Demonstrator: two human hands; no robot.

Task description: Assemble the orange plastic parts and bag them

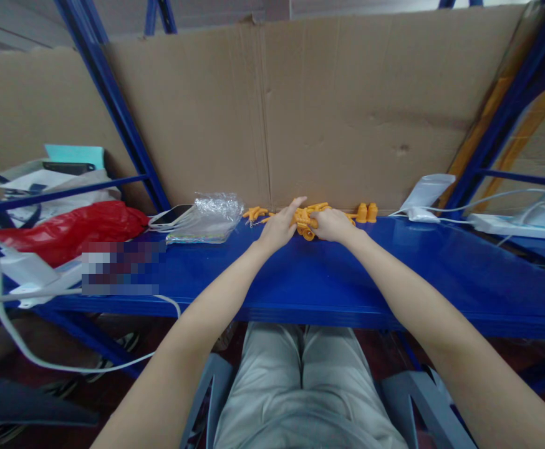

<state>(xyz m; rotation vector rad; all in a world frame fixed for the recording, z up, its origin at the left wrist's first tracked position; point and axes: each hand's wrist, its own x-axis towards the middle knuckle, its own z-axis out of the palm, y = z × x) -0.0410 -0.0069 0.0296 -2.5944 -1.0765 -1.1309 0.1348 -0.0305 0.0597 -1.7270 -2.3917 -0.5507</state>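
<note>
Hands meet over orange plastic parts on a blue surface.

Left hand (279, 227) lies spread beside the cluster of orange parts (306, 219); right hand (331, 226) is curled round it, pinching some. Two orange caps (366, 213) stand upright just right, a few loose parts (255, 213) left. Further left, one clear plastic bag (209, 215), contents unclear, one phone (174, 215), one red bag (73, 231).

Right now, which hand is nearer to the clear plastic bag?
Left. The left hand lies just right of the clear plastic bag; the right hand is farther right, past the orange parts.
</note>
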